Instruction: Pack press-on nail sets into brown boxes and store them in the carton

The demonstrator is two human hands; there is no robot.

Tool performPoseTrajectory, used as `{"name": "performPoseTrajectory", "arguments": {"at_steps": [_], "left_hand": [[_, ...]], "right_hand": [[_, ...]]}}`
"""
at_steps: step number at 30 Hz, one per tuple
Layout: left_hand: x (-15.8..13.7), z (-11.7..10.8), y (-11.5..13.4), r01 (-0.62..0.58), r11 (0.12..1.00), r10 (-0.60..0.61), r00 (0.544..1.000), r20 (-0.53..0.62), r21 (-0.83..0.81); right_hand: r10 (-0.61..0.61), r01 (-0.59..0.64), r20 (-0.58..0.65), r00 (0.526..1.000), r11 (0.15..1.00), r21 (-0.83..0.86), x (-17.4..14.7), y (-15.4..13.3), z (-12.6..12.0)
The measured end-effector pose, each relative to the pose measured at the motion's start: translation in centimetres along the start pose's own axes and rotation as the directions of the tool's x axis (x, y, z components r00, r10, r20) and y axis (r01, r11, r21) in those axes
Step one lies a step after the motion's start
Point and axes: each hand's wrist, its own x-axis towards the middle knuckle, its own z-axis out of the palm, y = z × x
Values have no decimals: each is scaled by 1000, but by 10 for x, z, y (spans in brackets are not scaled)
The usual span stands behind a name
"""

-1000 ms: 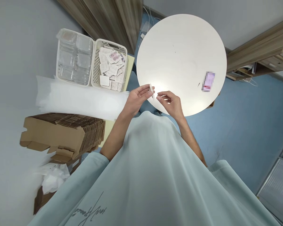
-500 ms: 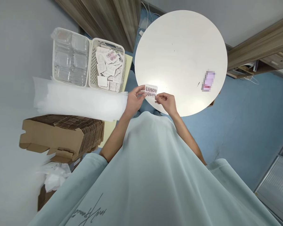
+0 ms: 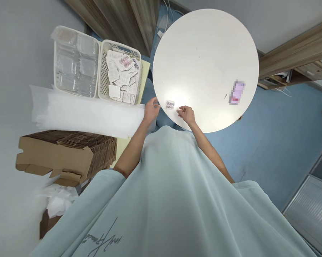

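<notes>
A small white card (image 3: 170, 104) with two rows of pink oval pieces, which look like press-on nails, lies flat on the round white table (image 3: 203, 53) near its front left edge. To the left of it, my left hand (image 3: 150, 110) is at the table's rim, fingers apart and holding nothing. On the other side my right hand (image 3: 187, 114) hovers close to the card, its fingers bent and slightly apart, with nothing visible between them. Neither hand touches the card.
On my left stand a basket of similar cards (image 3: 136, 84) and a basket of clear plastic boxes (image 3: 76, 67). Nearer are white plastic sheets (image 3: 93, 116) and folded cardboard boxes (image 3: 56, 153). A blurred purple item (image 3: 237, 92) lies on the table's right side.
The card, held between both hands before, now rests on the table. My left hand has let go and drawn back left; my right hand has also come off the card.
</notes>
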Motion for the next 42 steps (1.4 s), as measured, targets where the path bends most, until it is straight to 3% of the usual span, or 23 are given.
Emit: {"name": "performPoseTrajectory", "arguments": {"at_steps": [5, 12, 17, 23, 27, 33, 37, 42], "left_hand": [[-1, -34, -14, -28, 999, 27, 999, -42, -28], [-27, -92, -24, -35, 996, 20, 985, -169, -85], [-36, -146, -47, -3, 994, -26, 962, -273, -106], [-30, -215, -86, 33, 991, -85, 907, -413, -131], [-7, -258, -100, -16, 993, -44, 878, -476, -121], [49, -299, -91, -124, 988, 72, 900, -430, -92], [93, -304, -73, -213, 974, 169, 910, -379, -76], [145, -288, -57, -237, 971, 218, 937, -273, -39]], "right_hand": [[-21, 25, 47, 999, 996, -84, -3, -7, -4], [-147, 151, 51, 988, 984, -96, -11, -47, 11], [-256, 265, 88, 963, 958, -111, -22, -84, 37], [-326, 346, 146, 934, 928, -138, -38, -123, 88], [-356, 379, 164, 920, 915, -140, -51, -147, 122], [-378, 401, 173, 909, 908, -121, -70, -177, 151], [-355, 371, 134, 925, 921, -117, -75, -188, 158], [-328, 334, 77, 941, 939, -82, -76, -191, 160]]}}
